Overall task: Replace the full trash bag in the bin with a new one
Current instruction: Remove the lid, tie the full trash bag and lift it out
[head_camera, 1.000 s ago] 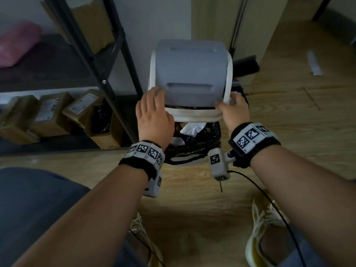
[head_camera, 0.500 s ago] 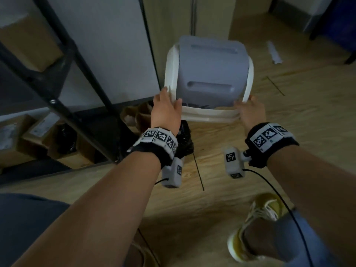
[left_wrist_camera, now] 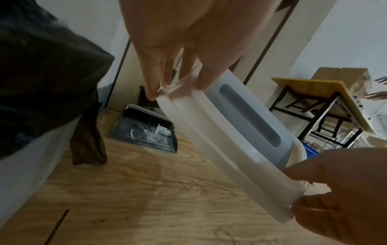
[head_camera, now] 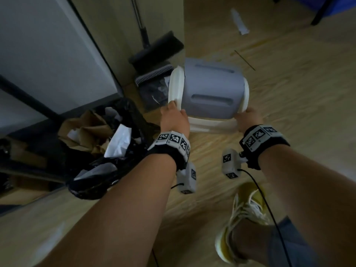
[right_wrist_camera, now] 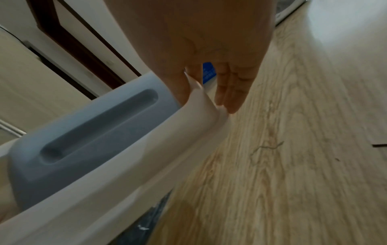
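One full black plastic trash bag [head_camera: 107, 151] lies on the wooden floor [head_camera: 289, 97] at left; a dustpan [head_camera: 152, 87] stands behind. Left hand [head_camera: 174, 120] and right hand [head_camera: 248, 120] each grip the white rim of one grey bin [head_camera: 212, 93], seemingly lifted, tilted.

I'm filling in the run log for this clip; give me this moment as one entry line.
phase: bin off full bag | left hand: grips bin rim | right hand: grips rim | full trash bag: on floor, left of bin

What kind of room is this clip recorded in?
Probably a storeroom or back office: cardboard boxes lie under a black metal rack, a broom and dustpan stand in the corner, and the floor is wood-look.
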Motion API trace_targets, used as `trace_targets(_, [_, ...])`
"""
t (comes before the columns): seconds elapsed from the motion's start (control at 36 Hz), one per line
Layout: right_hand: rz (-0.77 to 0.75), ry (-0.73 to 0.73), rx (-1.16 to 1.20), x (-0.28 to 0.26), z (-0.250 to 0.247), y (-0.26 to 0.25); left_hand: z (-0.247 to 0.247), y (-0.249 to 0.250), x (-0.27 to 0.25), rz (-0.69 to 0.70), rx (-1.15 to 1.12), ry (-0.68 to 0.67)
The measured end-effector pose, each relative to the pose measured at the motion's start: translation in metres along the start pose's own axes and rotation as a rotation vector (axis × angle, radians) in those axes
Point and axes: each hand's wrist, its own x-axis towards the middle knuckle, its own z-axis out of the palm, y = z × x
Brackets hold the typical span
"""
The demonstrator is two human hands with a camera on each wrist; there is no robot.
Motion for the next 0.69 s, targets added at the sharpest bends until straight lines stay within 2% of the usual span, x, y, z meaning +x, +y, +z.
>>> trace_targets(0.14, [0.074,0.005,-0.103,0.033,0.017,0.021,0.03,-0.013,0.006,-0.096,0.051,-0.1])
trace_targets(0.31, [0.118,-0.018,-0.226,0.052,0.041,0.043,0.058,-0.036,0.015,-0.239,0.009,-0.239])
trace_targets(0.44, [0.126,-0.026,-0.289,0.053,0.054,0.059,0.081,-0.062,0.022,-0.28,0.019,-0.346])
trace_targets(0.58, [0.137,-0.1,-0.343,0.051,0.057,0.069,0.092,-0.07,0.023,-0.308,-0.049,-0.437])
trace_targets(0.69, [0.135,-0.106,-0.412,0.048,0.058,0.06,0.095,-0.063,0.019,-0.23,-0.064,-0.497])
